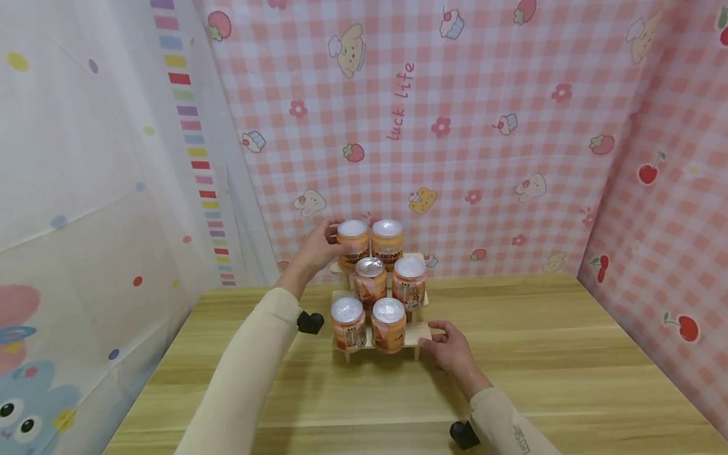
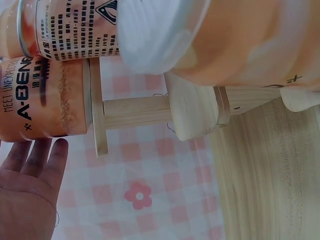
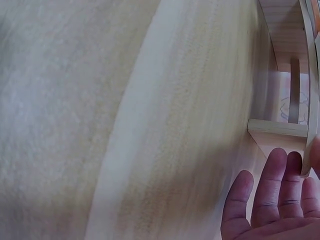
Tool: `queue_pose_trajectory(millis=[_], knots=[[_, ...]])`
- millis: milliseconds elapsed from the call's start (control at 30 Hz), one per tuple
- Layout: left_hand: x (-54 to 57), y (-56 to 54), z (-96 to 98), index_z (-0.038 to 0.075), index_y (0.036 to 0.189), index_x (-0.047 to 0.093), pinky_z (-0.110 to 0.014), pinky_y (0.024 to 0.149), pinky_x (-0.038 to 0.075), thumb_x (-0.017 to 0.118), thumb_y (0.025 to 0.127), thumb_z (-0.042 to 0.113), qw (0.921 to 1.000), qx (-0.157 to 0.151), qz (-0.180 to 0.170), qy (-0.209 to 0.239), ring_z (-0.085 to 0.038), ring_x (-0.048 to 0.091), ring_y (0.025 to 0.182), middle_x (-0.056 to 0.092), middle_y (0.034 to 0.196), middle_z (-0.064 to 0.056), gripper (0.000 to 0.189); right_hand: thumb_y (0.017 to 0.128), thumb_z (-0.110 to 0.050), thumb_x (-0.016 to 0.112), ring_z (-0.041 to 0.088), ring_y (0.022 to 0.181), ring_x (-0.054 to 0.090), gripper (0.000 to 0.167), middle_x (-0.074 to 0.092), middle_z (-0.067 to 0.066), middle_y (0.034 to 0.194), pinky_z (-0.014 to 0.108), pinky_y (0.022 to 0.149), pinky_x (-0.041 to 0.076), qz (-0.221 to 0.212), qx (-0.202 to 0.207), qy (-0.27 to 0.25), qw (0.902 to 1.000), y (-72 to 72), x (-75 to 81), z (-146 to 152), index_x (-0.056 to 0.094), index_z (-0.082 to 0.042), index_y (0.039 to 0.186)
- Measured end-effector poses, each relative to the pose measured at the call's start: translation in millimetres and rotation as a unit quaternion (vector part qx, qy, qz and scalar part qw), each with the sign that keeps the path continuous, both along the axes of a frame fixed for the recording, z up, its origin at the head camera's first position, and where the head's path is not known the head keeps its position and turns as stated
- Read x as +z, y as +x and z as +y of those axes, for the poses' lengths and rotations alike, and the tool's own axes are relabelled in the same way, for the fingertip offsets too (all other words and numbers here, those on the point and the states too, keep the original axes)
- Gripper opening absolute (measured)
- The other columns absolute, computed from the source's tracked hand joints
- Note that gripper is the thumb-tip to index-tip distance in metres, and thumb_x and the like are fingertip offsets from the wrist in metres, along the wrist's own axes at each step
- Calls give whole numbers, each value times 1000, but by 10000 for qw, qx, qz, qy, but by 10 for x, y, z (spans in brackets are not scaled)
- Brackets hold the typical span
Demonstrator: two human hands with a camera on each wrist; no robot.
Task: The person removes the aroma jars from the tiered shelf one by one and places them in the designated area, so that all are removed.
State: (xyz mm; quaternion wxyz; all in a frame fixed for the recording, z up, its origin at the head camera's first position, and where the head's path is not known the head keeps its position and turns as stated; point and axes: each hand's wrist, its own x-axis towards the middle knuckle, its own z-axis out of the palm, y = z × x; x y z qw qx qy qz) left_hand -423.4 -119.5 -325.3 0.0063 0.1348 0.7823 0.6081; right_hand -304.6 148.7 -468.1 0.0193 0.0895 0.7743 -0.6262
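Orange-labelled cans with silver lids stand in pairs on a three-step wooden display stand (image 1: pixel 418 333). My left hand (image 1: pixel 320 248) grips the top-left can (image 1: pixel 354 248) from its left side, thumb at the front and fingers reaching behind. In the left wrist view, fingertips touch that can's (image 2: pixel 47 102) side; the thumb is hidden there. At the right end of the lowest step, my right hand (image 1: pixel 454 355) pinches the board's edge. The right wrist view has its thumb on one face of the step board (image 3: pixel 313 95) and fingers (image 3: pixel 270 185) at the other.
Beside the held can is the top-right can (image 1: pixel 388 243). Two middle cans (image 1: pixel 409 284) and two front cans (image 1: pixel 389 328) stand below. The stand is on a wood-grain table (image 1: pixel 540 354), close to a pink checked cloth (image 1: pixel 483 164). Black wrist mounts (image 1: pixel 310 323) jut from both sleeves.
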Motion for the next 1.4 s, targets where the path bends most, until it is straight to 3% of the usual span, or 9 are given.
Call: queue_pose_trajectory(millis=[400,567,667,867,1000,1133,1400], knots=[[-43,-9,6,11,150,36,-43,105,43,78,85,5,9994,272,-17,-228,-32,47,130,45,147,-17,77,92,-6,69,21,73,58,45,56,21,110,32,57,50,-107,74,14,9999,-22,1,5,49,2,132],[-87,21,-45,9,146,39,-43,104,44,79,84,7,9988,434,211,30,-32,49,128,48,144,-18,74,92,-7,70,23,76,60,45,56,21,111,32,57,50,-114,104,15,9999,-23,-41,-7,50,1,132],[-48,59,-113,8,144,40,-45,103,45,80,84,10,9975,521,451,142,-34,52,125,51,141,-19,72,92,-7,70,22,76,60,45,56,21,110,32,57,49,-123,93,38,9999,-28,-49,-10,50,1,132],[69,145,-384,10,145,38,-49,100,47,80,85,20,9950,690,713,-65,-33,52,125,49,141,-17,73,92,-8,70,22,74,60,45,56,22,112,32,56,49,-112,84,53,9999,-30,-28,11,50,1,132],[84,261,-616,10,146,35,-50,97,47,78,87,22,9937,855,701,-171,-33,49,127,47,143,-17,74,92,-9,70,22,74,60,45,55,24,117,32,56,49,-97,80,56,9999,-20,-16,14,50,0,132],[31,435,-845,10,148,33,-51,97,46,78,87,24,9920,1044,623,-333,-34,47,130,44,146,-18,77,93,-9,69,22,75,61,45,55,26,119,33,57,50,-102,97,76,9999,-8,-7,13,50,1,132],[-256,835,-1172,4,148,30,-49,99,46,77,88,20,9934,894,451,-554,-38,44,131,42,147,-22,78,92,-11,71,23,82,63,47,56,27,121,35,61,51,-150,171,245,9994,-30,-3,27,50,1,133]])
